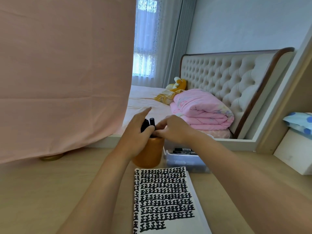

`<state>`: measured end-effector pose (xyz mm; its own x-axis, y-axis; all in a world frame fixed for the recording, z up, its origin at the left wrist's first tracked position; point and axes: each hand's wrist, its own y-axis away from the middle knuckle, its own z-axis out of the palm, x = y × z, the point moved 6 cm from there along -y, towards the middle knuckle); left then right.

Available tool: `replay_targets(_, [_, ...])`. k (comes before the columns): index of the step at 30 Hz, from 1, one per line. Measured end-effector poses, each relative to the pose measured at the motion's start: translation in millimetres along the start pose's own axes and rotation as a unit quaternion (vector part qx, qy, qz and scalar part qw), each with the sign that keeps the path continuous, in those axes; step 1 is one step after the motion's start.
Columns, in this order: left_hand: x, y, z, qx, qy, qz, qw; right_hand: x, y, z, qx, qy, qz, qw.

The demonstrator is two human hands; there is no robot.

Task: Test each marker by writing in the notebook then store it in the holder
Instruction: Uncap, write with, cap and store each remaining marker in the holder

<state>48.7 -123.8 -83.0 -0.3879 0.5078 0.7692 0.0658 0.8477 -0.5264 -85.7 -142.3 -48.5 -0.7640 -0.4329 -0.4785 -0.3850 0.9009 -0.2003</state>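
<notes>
An orange-brown cylindrical holder stands on the desk with several black markers sticking up out of it. My left hand wraps around the marker bunch at the holder's mouth, its index finger stretched out. My right hand meets it from the right, fingertips pinched at the markers just above the rim. An open notebook lies in front of the holder, its page covered with rows of thick black written marks. A clear plastic box to the right of the holder holds more black markers.
A pink cloth hangs over something at the left, down to the desk. Behind the desk is a bed with a folded pink quilt and a tufted headboard. A white shelf unit stands at the right.
</notes>
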Motion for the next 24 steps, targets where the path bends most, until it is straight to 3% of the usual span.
replay_targets(5, [1.0, 0.1, -2.5, 0.013, -0.124, 0.039, 0.991, 20.5, 10.0, -22.3, 0.071, -0.024, -0.003, 0.997])
replay_targets(7, [2.6, 1.3, -5.9, 0.036, -0.152, 0.045, 0.987, 37.2, 14.9, -20.9, 0.038, 0.005, 0.027, 0.999])
replay_targets(9, [7.0, 3.7, -6.3, 0.032, -0.179, 0.054, 0.982, 53.0, 19.4, -9.7, -0.045, 0.066, 0.061, 0.995])
replay_targets(12, [6.2, 6.6, -3.2, -0.039, -0.168, 0.033, 0.984, 65.6, 20.0, 9.1, -0.123, 0.134, 0.078, 0.98])
replay_targets(15, [2.5, 4.3, -0.2, -0.087, -0.172, 0.019, 0.981, 67.3, 14.3, 22.3, -0.155, 0.131, 0.081, 0.976])
replay_targets(24, [-0.7, 5.5, 4.3, -0.024, -0.182, 0.041, 0.982, 77.7, -2.0, 39.2, -0.169, 0.182, 0.103, 0.963])
